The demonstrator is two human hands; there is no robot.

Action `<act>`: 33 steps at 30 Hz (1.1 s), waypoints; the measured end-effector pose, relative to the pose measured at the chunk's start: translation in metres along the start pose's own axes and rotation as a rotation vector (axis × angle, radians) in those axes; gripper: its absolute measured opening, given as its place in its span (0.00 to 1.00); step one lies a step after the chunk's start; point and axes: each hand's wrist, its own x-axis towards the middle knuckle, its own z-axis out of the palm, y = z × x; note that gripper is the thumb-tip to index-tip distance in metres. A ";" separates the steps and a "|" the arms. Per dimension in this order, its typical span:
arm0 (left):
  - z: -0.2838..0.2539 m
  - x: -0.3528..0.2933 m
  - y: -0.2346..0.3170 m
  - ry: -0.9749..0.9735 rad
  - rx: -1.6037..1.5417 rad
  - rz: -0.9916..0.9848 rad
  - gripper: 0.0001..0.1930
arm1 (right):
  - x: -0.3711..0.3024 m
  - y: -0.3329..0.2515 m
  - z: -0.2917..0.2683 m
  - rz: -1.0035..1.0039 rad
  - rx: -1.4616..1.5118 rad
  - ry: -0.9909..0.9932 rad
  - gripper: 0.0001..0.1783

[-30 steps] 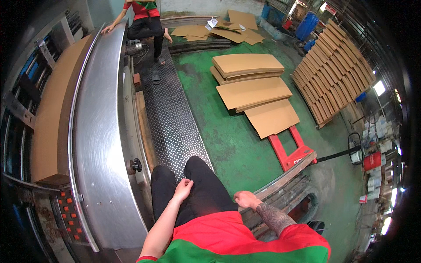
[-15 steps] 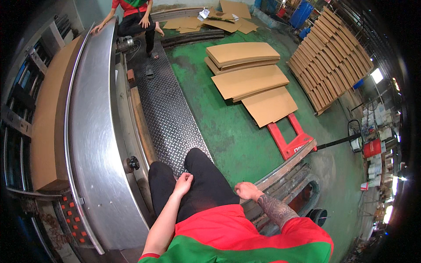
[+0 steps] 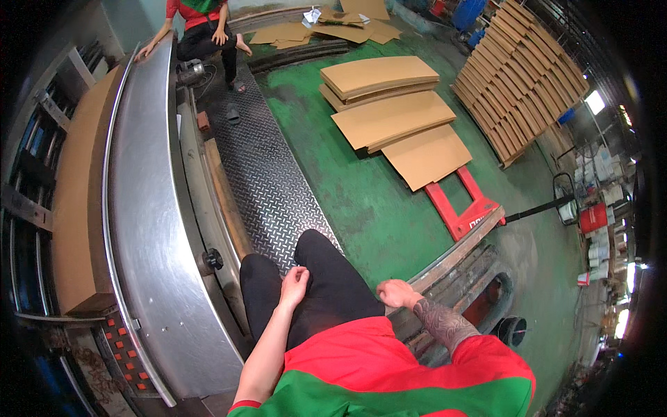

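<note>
My left hand (image 3: 294,286) rests between my thighs, its fingers curled in and nothing visible in them. To the right, my right hand (image 3: 395,293) is loosely closed beside my right thigh, near the wooden bench edge (image 3: 455,251). No object shows in it either. My legs in black trousers (image 3: 326,278) are bent over the diamond-plate walkway (image 3: 271,187). Left of my knees stands a long machine with a smooth metal cover (image 3: 146,208) and a black knob (image 3: 211,260).
A stack of brown cardboard (image 3: 83,201) lies beyond the cover. Cardboard sheets (image 3: 392,118) sit by a red pallet jack (image 3: 464,215) on the green floor. A tall cardboard stack (image 3: 517,83) stands far right. Another person (image 3: 201,31) sits at the machine's far end.
The view has shifted slightly, so the surroundings sit a little further left and higher. Both my hands keep nearly the same pose and place. The other person stays put.
</note>
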 end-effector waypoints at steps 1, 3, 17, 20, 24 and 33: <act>-0.007 -0.005 0.015 0.026 0.019 0.014 0.15 | -0.001 -0.001 0.000 -0.006 -0.007 -0.003 0.18; -0.029 -0.007 0.051 0.167 0.077 0.242 0.12 | -0.002 -0.003 0.002 -0.016 -0.060 0.137 0.19; -0.340 0.171 0.126 0.829 1.156 -0.003 0.46 | -0.001 0.116 -0.010 1.608 0.781 1.115 0.46; -0.345 0.185 0.113 0.798 1.202 -0.067 0.50 | 0.000 0.120 -0.003 1.516 0.976 1.142 0.47; -0.341 0.179 0.111 0.735 1.159 -0.015 0.46 | 0.001 0.113 -0.003 1.608 0.728 1.025 0.45; -0.342 0.170 0.112 0.725 0.971 0.121 0.39 | 0.008 0.108 -0.027 1.703 0.714 0.977 0.41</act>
